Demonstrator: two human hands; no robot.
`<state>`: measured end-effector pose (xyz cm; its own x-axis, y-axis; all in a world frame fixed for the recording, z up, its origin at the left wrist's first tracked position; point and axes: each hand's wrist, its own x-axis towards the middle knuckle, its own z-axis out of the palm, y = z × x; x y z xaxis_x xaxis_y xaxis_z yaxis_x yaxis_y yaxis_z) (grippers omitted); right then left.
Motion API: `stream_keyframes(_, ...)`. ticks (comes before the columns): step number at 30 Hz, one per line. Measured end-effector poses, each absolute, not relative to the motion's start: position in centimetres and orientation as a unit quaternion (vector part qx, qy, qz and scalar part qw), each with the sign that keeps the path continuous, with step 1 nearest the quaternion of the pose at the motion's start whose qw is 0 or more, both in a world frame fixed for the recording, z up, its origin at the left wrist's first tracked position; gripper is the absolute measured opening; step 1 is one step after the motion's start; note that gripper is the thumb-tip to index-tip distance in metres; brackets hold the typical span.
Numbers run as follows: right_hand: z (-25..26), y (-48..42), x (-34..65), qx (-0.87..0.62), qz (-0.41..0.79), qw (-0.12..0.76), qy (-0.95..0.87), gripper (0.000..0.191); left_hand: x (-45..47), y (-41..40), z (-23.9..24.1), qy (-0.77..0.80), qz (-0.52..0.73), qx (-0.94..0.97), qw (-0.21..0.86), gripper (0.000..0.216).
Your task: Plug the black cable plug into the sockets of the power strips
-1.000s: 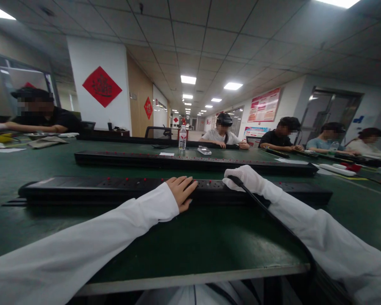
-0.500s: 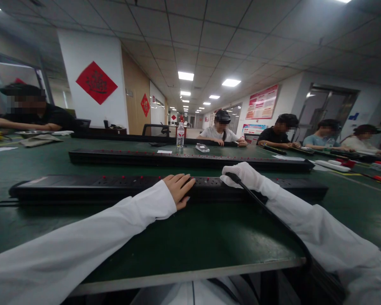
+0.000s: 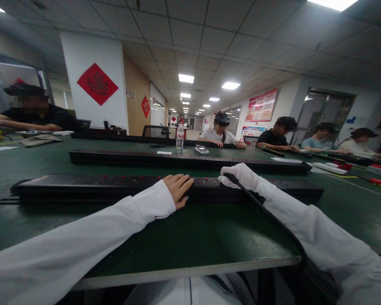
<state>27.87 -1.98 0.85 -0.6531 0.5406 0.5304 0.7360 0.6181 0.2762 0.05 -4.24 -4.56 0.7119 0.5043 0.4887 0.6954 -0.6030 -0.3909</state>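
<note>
Black plug (image 3: 231, 178), front end hidden

You can read no text for certain | red diamond (image 3: 97, 84) on the pillar (image 3: 116, 53): dark characters, illegible to you | wall poster (image 3: 260, 105): print too small

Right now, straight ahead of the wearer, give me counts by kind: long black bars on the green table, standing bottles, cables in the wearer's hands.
Long black bars: 3 (nearest bar, middle bar, farthest bar)
Bottle: 1
Cable in right hand: 1
Total: 5

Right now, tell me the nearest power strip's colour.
The power strip is black with red buttons, clearest in the head view.
</note>
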Motion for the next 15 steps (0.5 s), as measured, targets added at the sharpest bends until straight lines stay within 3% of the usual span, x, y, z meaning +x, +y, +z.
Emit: stream_keyframes(15, 1.12, -2.38, 27.58, -0.372, -0.228, 0.192, -0.879, 0.033, 0.02, -4.79, -4.02, -0.340, -0.147, -0.887, 0.276, 0.054)
